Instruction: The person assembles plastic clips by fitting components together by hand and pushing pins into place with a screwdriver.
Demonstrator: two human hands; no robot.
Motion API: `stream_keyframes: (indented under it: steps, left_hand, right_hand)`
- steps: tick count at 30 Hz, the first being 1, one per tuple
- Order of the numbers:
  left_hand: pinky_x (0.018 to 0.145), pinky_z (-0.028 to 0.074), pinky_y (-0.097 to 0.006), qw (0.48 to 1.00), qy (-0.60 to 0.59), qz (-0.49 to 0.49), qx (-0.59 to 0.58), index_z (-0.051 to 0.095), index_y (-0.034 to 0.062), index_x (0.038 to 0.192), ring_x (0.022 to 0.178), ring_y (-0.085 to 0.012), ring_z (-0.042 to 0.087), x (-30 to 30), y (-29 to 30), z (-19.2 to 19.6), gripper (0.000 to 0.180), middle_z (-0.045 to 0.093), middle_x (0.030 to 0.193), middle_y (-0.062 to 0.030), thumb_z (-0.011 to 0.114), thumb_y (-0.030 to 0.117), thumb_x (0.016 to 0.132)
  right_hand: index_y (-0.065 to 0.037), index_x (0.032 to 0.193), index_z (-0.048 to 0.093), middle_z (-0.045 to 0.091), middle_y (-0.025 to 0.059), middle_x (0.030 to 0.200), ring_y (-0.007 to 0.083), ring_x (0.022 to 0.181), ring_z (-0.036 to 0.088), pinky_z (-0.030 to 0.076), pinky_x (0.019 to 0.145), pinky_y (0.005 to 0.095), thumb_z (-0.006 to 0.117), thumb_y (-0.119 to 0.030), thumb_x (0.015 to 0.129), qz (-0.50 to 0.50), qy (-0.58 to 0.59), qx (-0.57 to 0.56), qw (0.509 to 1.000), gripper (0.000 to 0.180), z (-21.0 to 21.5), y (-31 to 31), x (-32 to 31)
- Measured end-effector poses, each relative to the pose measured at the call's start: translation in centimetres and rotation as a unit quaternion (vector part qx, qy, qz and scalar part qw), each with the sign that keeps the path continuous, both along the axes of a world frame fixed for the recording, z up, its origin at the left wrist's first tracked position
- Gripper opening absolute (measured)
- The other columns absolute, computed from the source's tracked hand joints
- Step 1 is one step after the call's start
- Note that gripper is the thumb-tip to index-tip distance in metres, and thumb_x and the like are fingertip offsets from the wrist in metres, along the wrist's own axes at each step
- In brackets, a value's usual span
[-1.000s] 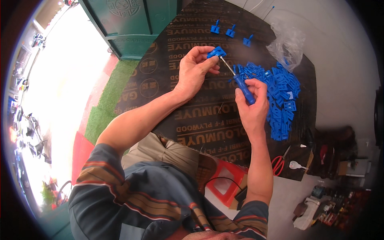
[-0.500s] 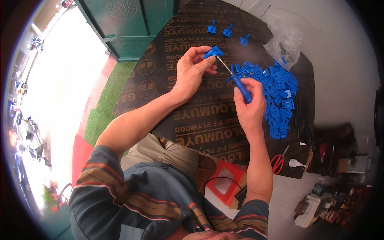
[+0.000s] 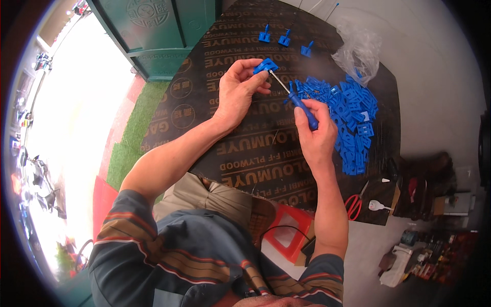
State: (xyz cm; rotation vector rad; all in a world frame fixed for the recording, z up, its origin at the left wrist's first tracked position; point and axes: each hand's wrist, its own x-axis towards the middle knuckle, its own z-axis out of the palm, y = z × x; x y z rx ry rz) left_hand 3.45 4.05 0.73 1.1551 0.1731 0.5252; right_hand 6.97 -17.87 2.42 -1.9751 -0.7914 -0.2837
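Between the thumb and fingers of my left hand a small blue plastic part is pinched above the table. My right hand is closed round the blue handle of a screwdriver. Its metal shaft slants up to the left, and the tip meets the blue part near my left thumb; the exact contact point is too small to make out. Just right of the screwdriver lies a heap of loose blue plastic parts, flat plates and smaller pieces together.
Three blue assembled pieces stand apart along the far side of the dark plywood table. A crumpled clear plastic bag lies behind the heap. Red-handled scissors and a white tool rest at the near right corner.
The view has shifted slightly, so table and parts sit a little further left. Both hands keep their holds, and the screwdriver tip stays at the blue part.
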Motion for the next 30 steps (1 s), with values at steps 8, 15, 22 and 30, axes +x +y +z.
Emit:
stream_keyframes:
  steps: [8,15,22,30]
  left_hand:
    - [0.081,0.065,-0.031,1.0,-0.003,-0.007,-0.008,0.064,-0.0001,0.133,0.091,-0.017,0.075,0.1,-0.2,0.0,0.033,0.075,0.108,-0.0089,0.073,0.009,0.103]
    - [0.083,0.065,-0.034,0.992,0.049,-0.04,-0.111,0.068,0.0031,0.119,0.091,-0.0205,0.076,0.3,0.7,0.0,0.028,0.072,0.11,-0.0101,0.072,0.028,0.106]
    - [0.092,0.065,-0.037,0.988,0.046,-0.115,-0.098,0.071,0.0035,0.114,0.099,-0.021,0.076,0.0,0.9,-0.9,0.016,0.075,0.108,-0.0094,0.072,0.017,0.106]
    - [0.097,0.065,-0.041,0.979,0.044,-0.145,-0.136,0.064,0.0053,0.125,0.102,-0.0268,0.078,0.5,0.1,-1.1,0.019,0.075,0.115,-0.0117,0.068,0.011,0.107]
  right_hand:
    - [-0.007,0.125,0.067,0.069,0.0067,0.082,0.0211,0.07,0.067,0.053,0.064,0.0358,0.08,-0.022,0.098,-0.029,-0.004,-0.027,0.999,0.033,0.4,0.1,-0.2]
    - [-0.006,0.115,0.068,0.074,0.0138,0.101,0.0291,0.088,0.076,0.06,0.074,0.0393,0.082,-0.013,0.093,0.005,-0.037,0.043,0.998,0.027,0.0,0.4,0.1]
    - [-0.004,0.111,0.071,0.075,0.0151,0.104,0.034,0.095,0.075,0.06,0.08,0.042,0.083,-0.017,0.093,0.013,-0.04,0.075,0.996,0.024,-0.3,0.4,0.7]
    - [-0.005,0.107,0.073,0.076,0.0098,0.096,0.0231,0.084,0.076,0.059,0.071,0.0346,0.083,-0.011,0.092,-0.009,-0.008,0.069,0.998,0.019,-0.1,-0.7,1.3]
